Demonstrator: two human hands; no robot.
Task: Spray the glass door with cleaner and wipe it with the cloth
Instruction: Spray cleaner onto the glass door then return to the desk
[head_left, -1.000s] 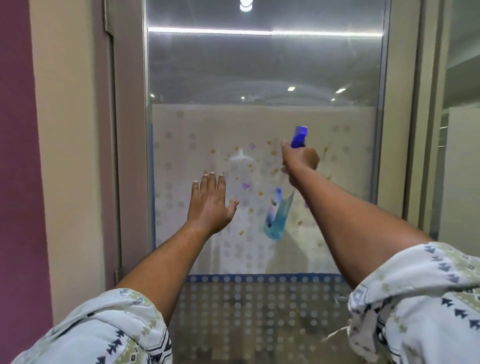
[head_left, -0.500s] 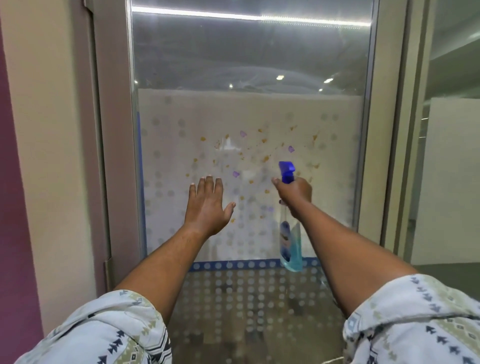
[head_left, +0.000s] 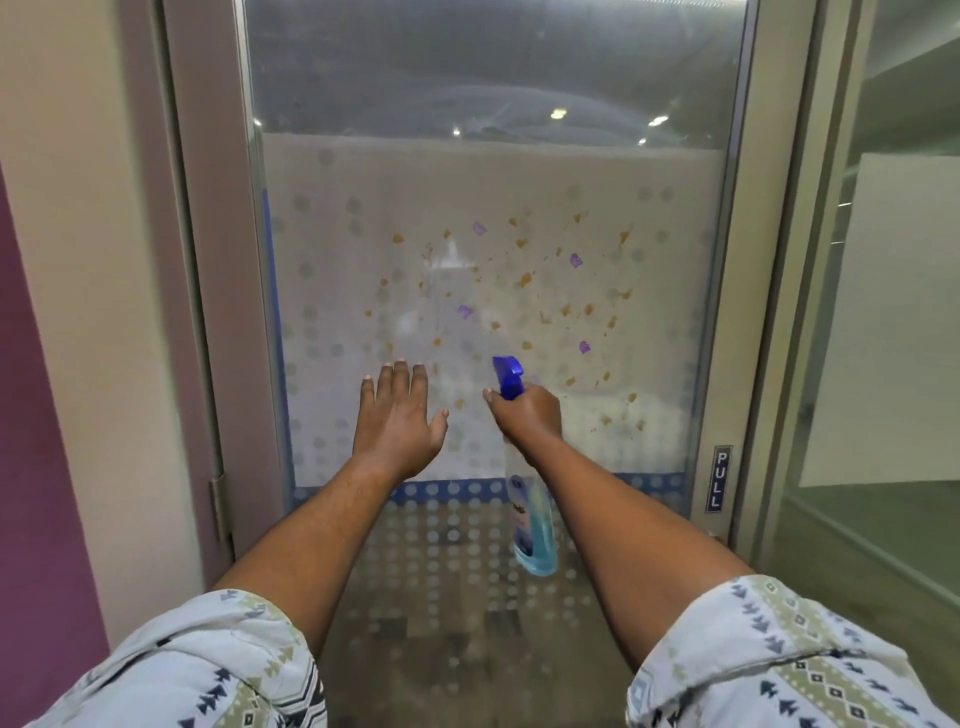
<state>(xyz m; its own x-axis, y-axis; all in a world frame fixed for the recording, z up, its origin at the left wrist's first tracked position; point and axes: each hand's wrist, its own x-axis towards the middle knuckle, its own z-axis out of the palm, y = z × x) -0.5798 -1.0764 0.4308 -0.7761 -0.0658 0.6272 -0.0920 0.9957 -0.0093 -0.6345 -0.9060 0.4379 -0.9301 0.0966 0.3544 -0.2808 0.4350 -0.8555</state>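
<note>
- Patterned pale sleeves (head_left: 197, 670) nearest, both bare arms reaching forward.
- Right hand (head_left: 527, 413) gripping a spray bottle (head_left: 532, 525) of blue cleaner, its blue nozzle aimed at the door.
- Left hand (head_left: 397, 421) empty, fingers spread flat towards the glass.
- Farthest, the frosted glass door (head_left: 493, 249), with orange and purple specks (head_left: 524, 280); PULL label (head_left: 719, 478) at right.

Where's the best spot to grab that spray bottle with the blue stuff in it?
Probably around the thin neck just under the blue nozzle, coming from behind, as the right hand does. The spray bottle hangs upright, its nozzle facing the glass door.
</note>
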